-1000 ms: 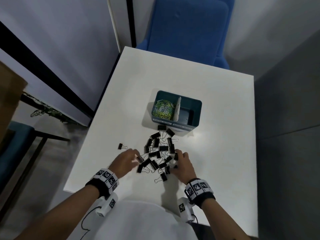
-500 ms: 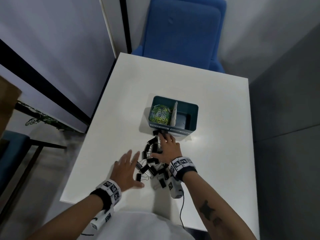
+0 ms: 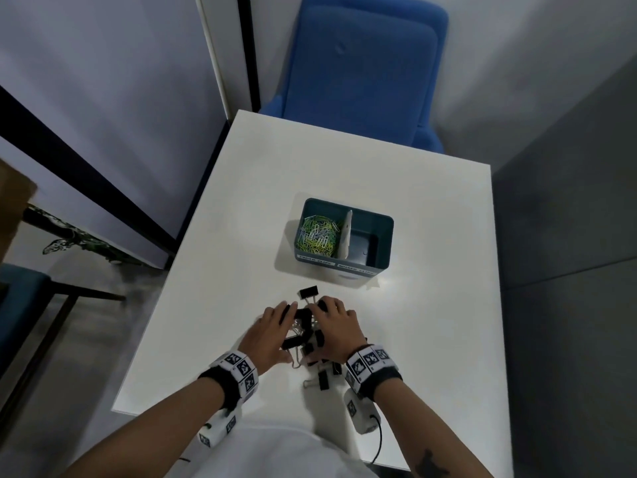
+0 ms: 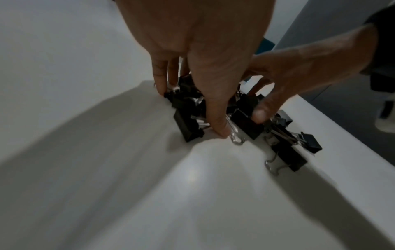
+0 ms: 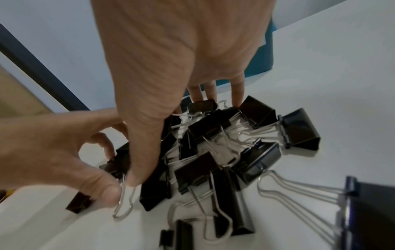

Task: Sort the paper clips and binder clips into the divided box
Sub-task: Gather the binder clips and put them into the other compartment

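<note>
Since half a second ago the left hand (image 3: pixel 272 331) has closed in from 8 o'clock and the right hand (image 3: pixel 336 326) has drawn back from the divided box (image 3: pixel 386 243), so both now cup the heap of binder clips (image 5: pixel 215 152). That suits scooping them together, I judge. Both hands curl around the heap, palms down, thumbs at 6 o'clock. Paper clips (image 3: pixel 317 234) fill the left compartment; the right one at 12 o'clock appears empty.
</note>
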`<state>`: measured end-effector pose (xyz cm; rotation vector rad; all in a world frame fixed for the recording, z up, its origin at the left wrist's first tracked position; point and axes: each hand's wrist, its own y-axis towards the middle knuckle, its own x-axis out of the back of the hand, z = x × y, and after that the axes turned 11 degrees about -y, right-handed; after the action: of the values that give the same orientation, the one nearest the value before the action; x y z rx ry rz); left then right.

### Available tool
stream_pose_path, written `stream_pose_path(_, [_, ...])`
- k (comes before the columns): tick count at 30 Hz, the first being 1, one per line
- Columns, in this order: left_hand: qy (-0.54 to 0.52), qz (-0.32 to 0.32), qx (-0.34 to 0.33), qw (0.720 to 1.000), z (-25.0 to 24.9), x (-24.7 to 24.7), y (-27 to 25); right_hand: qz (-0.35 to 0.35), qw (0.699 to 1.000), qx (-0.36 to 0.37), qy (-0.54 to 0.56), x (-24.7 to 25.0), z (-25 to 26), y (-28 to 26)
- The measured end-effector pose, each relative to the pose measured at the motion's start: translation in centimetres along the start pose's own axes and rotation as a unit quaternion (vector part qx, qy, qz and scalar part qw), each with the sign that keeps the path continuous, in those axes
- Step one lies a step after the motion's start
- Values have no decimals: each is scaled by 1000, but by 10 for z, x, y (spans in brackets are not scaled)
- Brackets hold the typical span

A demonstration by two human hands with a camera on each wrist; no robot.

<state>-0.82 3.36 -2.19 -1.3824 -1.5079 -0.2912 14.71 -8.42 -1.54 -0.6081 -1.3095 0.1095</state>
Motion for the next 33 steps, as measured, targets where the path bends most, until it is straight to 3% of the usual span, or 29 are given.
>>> stream_pose_path(5, [22, 19, -17, 999, -11, 23, 20, -38, 995, -45, 76, -1, -10, -29])
stream_pose_path(11, [85, 123, -45, 988, -16, 28, 46, 73, 993, -94, -4, -15, -13, -57])
stream_pose_path(15, [129, 107, -59, 984, -24, 16, 41, 130, 981, -143, -7, -27, -7, -64])
stream_pose_path(18, [114, 79, -76, 987, -29, 11, 38, 87, 980, -179, 30, -32, 0, -68])
stream_pose_path(24, [85, 43, -77, 993, -33, 5, 28, -46, 984, -151, 88, -20, 2, -60])
stream_pose_path(29, [43, 14, -116, 992, -15, 6, 15, -59, 983, -138, 107, -17, -5, -65])
stream_pose_path(31, [47, 22, -96, 994, -3, 9, 5, -67, 982, -142, 106, -15, -13, -73])
stream_pose_path(33, [46, 16, -30, 998, 8, 12, -8, -58, 976, -171, 120, -14, -23, -82])
